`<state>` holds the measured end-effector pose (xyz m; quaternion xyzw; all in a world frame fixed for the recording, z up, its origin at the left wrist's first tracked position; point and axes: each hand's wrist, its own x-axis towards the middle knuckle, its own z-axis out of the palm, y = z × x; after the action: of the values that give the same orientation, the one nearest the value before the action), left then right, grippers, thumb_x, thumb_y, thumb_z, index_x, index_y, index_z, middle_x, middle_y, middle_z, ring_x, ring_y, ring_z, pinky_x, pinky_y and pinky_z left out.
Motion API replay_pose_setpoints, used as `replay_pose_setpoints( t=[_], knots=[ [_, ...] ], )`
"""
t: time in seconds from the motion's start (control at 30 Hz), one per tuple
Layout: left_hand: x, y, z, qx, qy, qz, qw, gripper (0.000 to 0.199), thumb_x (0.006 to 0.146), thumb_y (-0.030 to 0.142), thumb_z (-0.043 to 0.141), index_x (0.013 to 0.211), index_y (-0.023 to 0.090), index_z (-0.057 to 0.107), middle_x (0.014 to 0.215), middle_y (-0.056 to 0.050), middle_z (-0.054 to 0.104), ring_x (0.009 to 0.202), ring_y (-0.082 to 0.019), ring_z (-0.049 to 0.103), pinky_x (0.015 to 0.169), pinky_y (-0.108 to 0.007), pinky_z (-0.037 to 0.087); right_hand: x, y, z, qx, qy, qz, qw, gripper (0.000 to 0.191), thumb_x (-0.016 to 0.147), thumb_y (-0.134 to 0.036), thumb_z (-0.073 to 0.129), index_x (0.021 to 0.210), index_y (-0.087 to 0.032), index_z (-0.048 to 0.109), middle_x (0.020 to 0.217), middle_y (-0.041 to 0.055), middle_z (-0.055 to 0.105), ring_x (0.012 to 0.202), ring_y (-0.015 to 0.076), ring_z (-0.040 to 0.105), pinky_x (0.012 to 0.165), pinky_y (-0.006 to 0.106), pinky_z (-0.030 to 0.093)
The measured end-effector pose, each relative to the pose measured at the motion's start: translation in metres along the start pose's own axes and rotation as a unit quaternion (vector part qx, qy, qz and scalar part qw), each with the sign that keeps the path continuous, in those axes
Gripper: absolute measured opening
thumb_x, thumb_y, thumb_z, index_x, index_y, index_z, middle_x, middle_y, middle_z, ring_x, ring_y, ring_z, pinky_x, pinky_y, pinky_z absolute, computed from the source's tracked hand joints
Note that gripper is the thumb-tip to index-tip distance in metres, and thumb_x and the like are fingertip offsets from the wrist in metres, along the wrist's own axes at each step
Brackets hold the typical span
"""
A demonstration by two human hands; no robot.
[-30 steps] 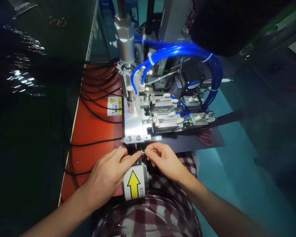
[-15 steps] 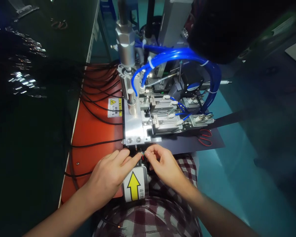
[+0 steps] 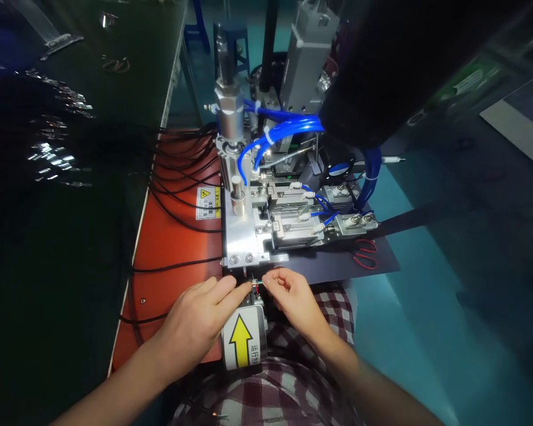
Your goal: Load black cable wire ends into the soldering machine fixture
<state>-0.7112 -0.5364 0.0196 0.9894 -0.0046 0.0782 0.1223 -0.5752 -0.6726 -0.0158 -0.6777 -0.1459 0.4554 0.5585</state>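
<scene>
My left hand (image 3: 206, 305) lies over the left side of the machine's front, fingers curled and the index fingertip pressed at the base of some thin coloured wires (image 3: 257, 283). What lies under its fingers is hidden. From the other side, my right hand (image 3: 293, 296) is closed in a pinch on the free end of a thin wire, stretched short between both hands. Just below sits a machine cover with a yellow arrow (image 3: 240, 340). Above the hands is the machine's bright metal plate (image 3: 244, 245).
Black cables (image 3: 177, 264) cross the orange-red surface (image 3: 169, 248) at left. Pneumatic cylinders (image 3: 295, 228) and blue air hoses (image 3: 293, 125) fill the machine's right side. Red-handled scissors (image 3: 365, 254) lie on the dark base plate. A cable end with bare tip (image 3: 220, 415) hangs by the lap.
My right hand's pinch has drawn slightly right from the left fingertip, so more thin wire shows between them. The whole view has shifted a little; the left hand keeps its place at the machine.
</scene>
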Motion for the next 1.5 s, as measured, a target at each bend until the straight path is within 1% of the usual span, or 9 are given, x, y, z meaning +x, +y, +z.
replay_pose_setpoints(
  t=[0.23, 0.37, 0.43, 0.57, 0.63, 0.87, 1.0, 1.23, 1.5],
  knots=[
    [0.002, 0.001, -0.004, -0.001, 0.025, 0.006, 1.0, 0.028, 0.092, 0.011, 0.035, 0.112, 0.011, 0.055, 0.088, -0.009, 0.062, 0.07, -0.019, 0.057, 0.058, -0.031, 0.05, -0.02, -0.003, 0.011, -0.088, 0.03, -0.038, 0.995, 0.02, 0.081, -0.035, 0.057, 0.071, -0.017, 0.059, 0.06, -0.0019, 0.051, 0.052, 0.0108, 0.04, 0.049, 0.025, 0.031],
    [0.002, 0.001, -0.004, -0.006, 0.043, -0.004, 0.999, 0.028, 0.091, 0.011, 0.036, 0.108, 0.012, 0.058, 0.086, -0.009, 0.063, 0.07, -0.019, 0.06, 0.057, -0.03, 0.053, -0.025, -0.016, 0.012, -0.284, 0.097, -0.173, 0.938, 0.019, 0.085, -0.026, 0.051, 0.069, -0.02, 0.059, 0.064, 0.0009, 0.056, 0.058, 0.0139, 0.047, 0.058, 0.027, 0.035],
    [0.001, 0.0, -0.003, -0.01, 0.053, -0.011, 0.998, 0.029, 0.089, 0.01, 0.037, 0.107, 0.012, 0.059, 0.087, -0.009, 0.063, 0.071, -0.02, 0.061, 0.058, -0.03, 0.054, -0.023, -0.019, 0.01, -0.311, 0.105, -0.195, 0.924, 0.02, 0.085, -0.026, 0.05, 0.068, -0.021, 0.058, 0.065, 0.0009, 0.057, 0.06, 0.0143, 0.049, 0.059, 0.027, 0.035],
    [-0.001, -0.001, -0.003, -0.04, 0.049, -0.031, 0.998, 0.033, 0.087, 0.006, 0.038, 0.109, 0.013, 0.061, 0.092, -0.011, 0.062, 0.076, -0.021, 0.062, 0.062, -0.031, 0.055, -0.011, -0.014, 0.004, -0.132, 0.032, -0.078, 0.988, 0.02, 0.081, -0.033, 0.054, 0.067, -0.019, 0.056, 0.058, -0.0022, 0.051, 0.052, 0.0119, 0.043, 0.051, 0.025, 0.034],
    [-0.001, -0.001, -0.005, -0.056, 0.037, -0.04, 0.997, 0.034, 0.086, 0.005, 0.038, 0.11, 0.013, 0.061, 0.094, -0.012, 0.062, 0.078, -0.021, 0.063, 0.064, -0.032, 0.056, -0.006, -0.01, 0.001, -0.042, -0.011, -0.026, 0.999, 0.022, 0.078, -0.036, 0.058, 0.066, -0.018, 0.055, 0.056, -0.0032, 0.049, 0.049, 0.0107, 0.04, 0.048, 0.024, 0.033],
    [-0.001, 0.0, -0.004, -0.065, 0.033, -0.043, 0.996, 0.035, 0.085, 0.005, 0.038, 0.111, 0.014, 0.061, 0.093, -0.011, 0.062, 0.079, -0.021, 0.062, 0.065, -0.033, 0.057, -0.005, -0.009, 0.003, -0.142, 0.042, -0.095, 0.984, 0.024, 0.083, -0.039, 0.055, 0.087, -0.018, 0.067, 0.057, -0.0032, 0.051, 0.051, 0.0116, 0.043, 0.051, 0.025, 0.035],
    [-0.002, 0.0, -0.003, -0.063, 0.038, -0.044, 0.996, 0.036, 0.085, 0.004, 0.038, 0.11, 0.013, 0.061, 0.094, -0.011, 0.062, 0.081, -0.021, 0.062, 0.067, -0.033, 0.056, -0.003, -0.008, 0.015, -0.151, 0.086, -0.103, 0.979, 0.021, 0.079, -0.04, 0.062, 0.077, -0.019, 0.065, 0.049, -0.0064, 0.043, 0.047, 0.0106, 0.038, 0.048, 0.024, 0.032],
    [-0.005, -0.003, 0.001, -0.081, 0.015, -0.053, 0.995, 0.037, 0.085, 0.003, 0.039, 0.114, 0.015, 0.058, 0.098, -0.011, 0.06, 0.084, -0.022, 0.06, 0.07, -0.034, 0.056, -0.001, -0.005, 0.022, -0.038, 0.082, -0.095, 0.991, 0.019, 0.078, -0.034, 0.06, 0.069, -0.019, 0.056, 0.053, -0.0067, 0.041, 0.048, 0.0094, 0.033, 0.046, 0.024, 0.027],
    [-0.001, -0.001, -0.003, -0.076, 0.024, -0.04, 0.996, 0.035, 0.086, 0.003, 0.039, 0.113, 0.015, 0.057, 0.098, -0.009, 0.062, 0.084, -0.021, 0.06, 0.071, -0.033, 0.055, -0.003, -0.002, 0.017, 0.085, 0.059, -0.036, 0.994, 0.02, 0.075, -0.036, 0.063, 0.072, -0.018, 0.056, 0.059, -0.0043, 0.05, 0.053, 0.0105, 0.042, 0.052, 0.025, 0.035]
  ],
)
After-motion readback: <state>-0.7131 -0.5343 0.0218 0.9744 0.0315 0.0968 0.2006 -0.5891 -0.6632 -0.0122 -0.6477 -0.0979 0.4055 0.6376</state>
